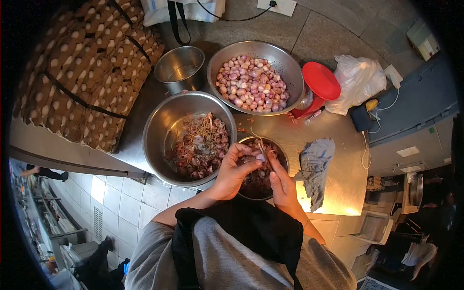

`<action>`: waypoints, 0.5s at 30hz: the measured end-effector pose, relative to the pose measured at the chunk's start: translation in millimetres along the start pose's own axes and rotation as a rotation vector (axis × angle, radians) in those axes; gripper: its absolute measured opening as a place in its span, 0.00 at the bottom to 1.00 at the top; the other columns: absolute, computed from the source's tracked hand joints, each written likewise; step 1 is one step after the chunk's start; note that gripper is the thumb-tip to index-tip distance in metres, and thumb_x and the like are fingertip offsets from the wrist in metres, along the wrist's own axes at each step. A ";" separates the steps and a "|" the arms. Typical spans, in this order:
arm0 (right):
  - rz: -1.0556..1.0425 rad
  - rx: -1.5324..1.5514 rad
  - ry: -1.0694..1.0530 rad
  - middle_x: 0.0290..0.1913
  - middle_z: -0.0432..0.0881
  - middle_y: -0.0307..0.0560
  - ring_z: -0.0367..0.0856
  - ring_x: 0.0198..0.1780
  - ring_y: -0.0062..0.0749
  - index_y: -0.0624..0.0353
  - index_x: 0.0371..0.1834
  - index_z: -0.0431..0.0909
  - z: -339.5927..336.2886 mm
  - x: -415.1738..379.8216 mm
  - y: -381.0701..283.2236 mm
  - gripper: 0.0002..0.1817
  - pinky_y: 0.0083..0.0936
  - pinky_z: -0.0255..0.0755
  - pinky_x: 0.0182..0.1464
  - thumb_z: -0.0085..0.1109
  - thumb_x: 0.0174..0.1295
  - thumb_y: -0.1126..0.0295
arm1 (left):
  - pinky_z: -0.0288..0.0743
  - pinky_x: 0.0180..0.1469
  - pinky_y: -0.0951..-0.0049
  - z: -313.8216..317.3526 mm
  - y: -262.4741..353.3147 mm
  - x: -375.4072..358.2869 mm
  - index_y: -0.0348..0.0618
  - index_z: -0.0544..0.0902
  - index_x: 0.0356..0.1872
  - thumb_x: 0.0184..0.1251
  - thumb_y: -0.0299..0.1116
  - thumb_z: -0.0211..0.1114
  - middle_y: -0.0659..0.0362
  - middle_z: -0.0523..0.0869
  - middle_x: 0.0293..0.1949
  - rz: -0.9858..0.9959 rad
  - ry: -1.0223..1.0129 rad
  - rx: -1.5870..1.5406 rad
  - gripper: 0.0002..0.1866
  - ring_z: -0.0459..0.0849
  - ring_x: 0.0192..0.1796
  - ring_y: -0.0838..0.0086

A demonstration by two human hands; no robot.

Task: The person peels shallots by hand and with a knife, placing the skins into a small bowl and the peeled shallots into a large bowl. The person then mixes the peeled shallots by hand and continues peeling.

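Over a small metal bowl of shallots and skins, both my hands meet. My left hand is closed, pinching a small pale purple shallot between thumb and fingertips. My right hand is closed too, its fingertips up against the same shallot; what it grips is too small to make out. A thin pale strand rises above the fingers. Left of my hands, a large metal bowl holds papery skins and dry stems. Behind, a metal colander is filled with peeled shallots.
An empty metal pot stands at the back left beside stacked egg trays. To the right lie a grey cloth, a red lid and a white plastic bag. Skin scraps dot the steel table.
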State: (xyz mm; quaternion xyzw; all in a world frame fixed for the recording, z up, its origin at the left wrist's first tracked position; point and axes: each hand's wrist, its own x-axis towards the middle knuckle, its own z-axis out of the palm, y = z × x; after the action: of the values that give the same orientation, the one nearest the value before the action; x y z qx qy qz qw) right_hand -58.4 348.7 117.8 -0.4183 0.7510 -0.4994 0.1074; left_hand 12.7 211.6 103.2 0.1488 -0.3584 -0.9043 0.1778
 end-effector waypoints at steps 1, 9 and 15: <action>0.032 0.060 0.013 0.53 0.71 0.57 0.72 0.54 0.42 0.61 0.59 0.63 0.3 0.5 1.7 0.20 0.25 0.64 0.53 0.41 0.64 0.68 | 0.71 0.50 0.74 0.9 0.7 0.0 0.43 0.68 0.38 0.55 0.18 0.59 0.61 0.75 0.38 -0.003 0.000 -0.028 0.13 0.75 0.45 0.76; 0.189 0.368 0.004 0.58 0.68 0.53 0.63 0.61 0.35 0.64 0.59 0.62 4.7 -4.4 15.3 0.20 0.24 0.52 0.61 0.40 0.65 0.68 | 0.71 0.52 0.72 -2.3 2.0 2.9 0.41 0.71 0.41 0.61 0.21 0.53 0.58 0.77 0.39 -0.124 -0.049 -0.132 0.08 0.78 0.45 0.72; 0.263 0.473 0.029 0.58 0.67 0.53 0.61 0.62 0.33 0.66 0.59 0.61 8.7 -6.8 19.2 0.21 0.23 0.51 0.62 0.41 0.65 0.68 | 0.71 0.52 0.75 -0.8 2.3 2.5 0.41 0.72 0.42 0.59 0.20 0.56 0.59 0.77 0.39 -0.220 -0.034 -0.115 0.10 0.77 0.45 0.74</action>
State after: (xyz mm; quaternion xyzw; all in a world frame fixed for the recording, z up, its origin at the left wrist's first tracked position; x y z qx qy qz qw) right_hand -59.1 350.8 95.8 -0.2732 0.6630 -0.6485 0.2554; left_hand 11.3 208.4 103.9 0.1616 -0.2902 -0.9399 0.0796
